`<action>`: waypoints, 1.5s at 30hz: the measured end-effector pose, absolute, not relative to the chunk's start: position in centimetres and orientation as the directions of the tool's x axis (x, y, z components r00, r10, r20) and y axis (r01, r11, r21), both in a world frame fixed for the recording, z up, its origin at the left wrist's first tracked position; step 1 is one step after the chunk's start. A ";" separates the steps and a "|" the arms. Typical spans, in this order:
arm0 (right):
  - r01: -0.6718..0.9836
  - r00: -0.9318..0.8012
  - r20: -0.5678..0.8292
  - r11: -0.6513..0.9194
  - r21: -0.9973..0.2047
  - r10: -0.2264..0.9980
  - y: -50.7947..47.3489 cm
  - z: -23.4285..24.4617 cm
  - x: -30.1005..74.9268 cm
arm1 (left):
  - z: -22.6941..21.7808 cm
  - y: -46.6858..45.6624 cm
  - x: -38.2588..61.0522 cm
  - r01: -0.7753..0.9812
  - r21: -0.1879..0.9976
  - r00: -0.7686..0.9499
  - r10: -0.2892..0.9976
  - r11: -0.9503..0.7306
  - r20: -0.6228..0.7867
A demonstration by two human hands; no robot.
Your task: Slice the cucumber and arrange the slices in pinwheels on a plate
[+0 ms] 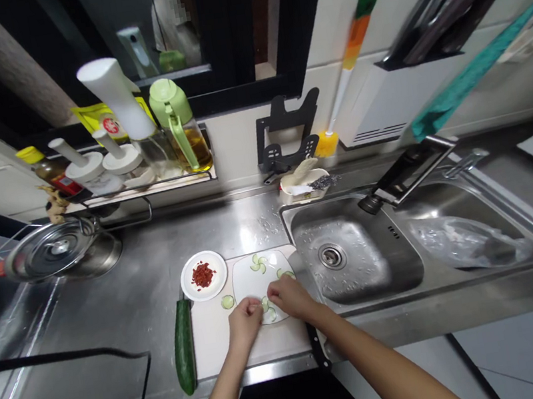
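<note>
My left hand (243,320) and my right hand (288,295) meet over the near edge of a square white plate (249,282) on a pale cutting board (218,342). Both hands have curled fingers pinching thin cucumber slices (266,306) on the plate. More slices (258,263) sit in a small fan at the plate's far side, and one slice (227,301) lies on the board. A whole cucumber (184,345) lies along the board's left edge. A small round dish of red bits (203,275) stands beside the plate.
A steel sink (357,259) with a folded tap (407,175) lies to the right, a clear bag (460,241) on its drainer. Oil and sauce bottles (179,129) line a back shelf. A lidded pot (59,249) stands at left. A black knife (316,343) rests by the board's right edge.
</note>
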State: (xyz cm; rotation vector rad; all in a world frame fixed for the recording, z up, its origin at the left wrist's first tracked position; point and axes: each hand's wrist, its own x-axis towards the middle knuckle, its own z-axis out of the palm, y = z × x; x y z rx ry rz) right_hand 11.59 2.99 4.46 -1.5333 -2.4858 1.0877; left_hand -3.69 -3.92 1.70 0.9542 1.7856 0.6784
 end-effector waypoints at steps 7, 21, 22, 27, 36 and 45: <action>0.805 -0.556 -0.353 0.383 -0.452 0.753 2.9 3.6 11.2 | 2.1 -4.3 -3.0 0.570 0.670 -0.222 0.875 0.475 -0.431; 0.795 -0.595 -0.331 0.477 -0.375 0.732 2.7 3.1 11.3 | 2.7 -3.9 -2.7 0.645 0.605 -0.195 0.866 0.467 -0.460; 0.795 -0.597 -0.330 0.481 -0.371 0.731 2.6 3.1 11.2 | 2.7 -3.9 -2.7 0.652 0.598 -0.195 0.866 0.465 -0.461; 0.793 -0.601 -0.324 0.495 -0.355 0.730 2.3 3.2 11.2 | 2.6 -4.0 -2.6 0.679 0.580 -0.189 0.870 0.451 -0.456; 0.799 -0.595 -0.319 0.498 -0.338 0.737 1.9 3.1 11.1 | 1.8 -4.2 -2.5 0.703 0.578 -0.178 0.889 0.415 -0.422; 0.806 -0.576 -0.224 0.499 -0.318 0.786 1.3 2.6 11.6 | 1.5 -4.7 -2.5 0.744 0.564 -0.169 0.917 0.358 -0.360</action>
